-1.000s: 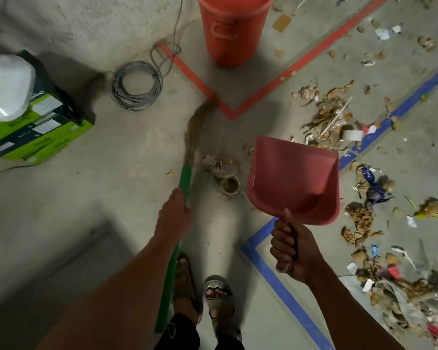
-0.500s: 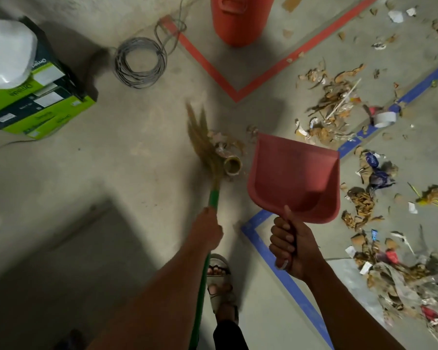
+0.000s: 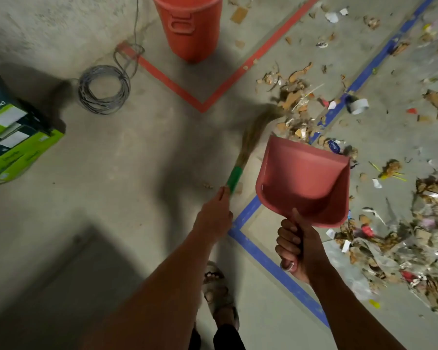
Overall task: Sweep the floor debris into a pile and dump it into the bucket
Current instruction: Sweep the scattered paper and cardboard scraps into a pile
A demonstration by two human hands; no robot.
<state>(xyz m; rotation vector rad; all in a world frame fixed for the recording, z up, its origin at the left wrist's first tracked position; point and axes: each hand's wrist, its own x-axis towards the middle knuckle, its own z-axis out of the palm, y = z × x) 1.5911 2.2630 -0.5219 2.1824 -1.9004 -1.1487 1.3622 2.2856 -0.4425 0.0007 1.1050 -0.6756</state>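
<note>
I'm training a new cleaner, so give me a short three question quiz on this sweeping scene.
1. True or false: the dustpan already holds debris.
2. Which hand holds the broom: A left hand, B right hand?
3. Fill in: the bucket stands inside the corner of the ___ tape lines.

Key: 1 false, it looks empty. 2 A; the other hand grips the dustpan handle. 3 red; most debris lies around the blue tape.
</note>
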